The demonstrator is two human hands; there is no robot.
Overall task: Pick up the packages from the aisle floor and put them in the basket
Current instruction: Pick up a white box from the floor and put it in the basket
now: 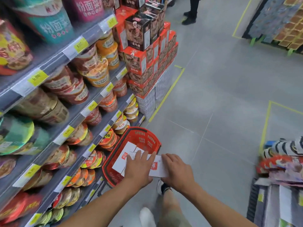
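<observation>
— Where is the package?

— A white package [158, 167] with a red logo sits over the near right rim of the red basket [141, 136], partly outside it. Half the logo is behind the left hand [138, 169].

— How is it held?

— Both hands lie on top. The left hand's fingers are spread flat across it; the right hand [176, 169] covers its right edge. Whether any fingers curl underneath cannot be made out.

— Anything in the basket?

— More white packages [126, 157] with the same red mark, overlapping. Their count is unclear, since the left hand hides the near ones.

— And around it?

— The basket stands on the grey floor [221, 95] against the shelves [78, 115] of instant noodle bowls, blurred toward the left. Beyond is a stack of red boxes [147, 63]. At the top, another person's legs [191, 12] are cut off by the frame.
</observation>
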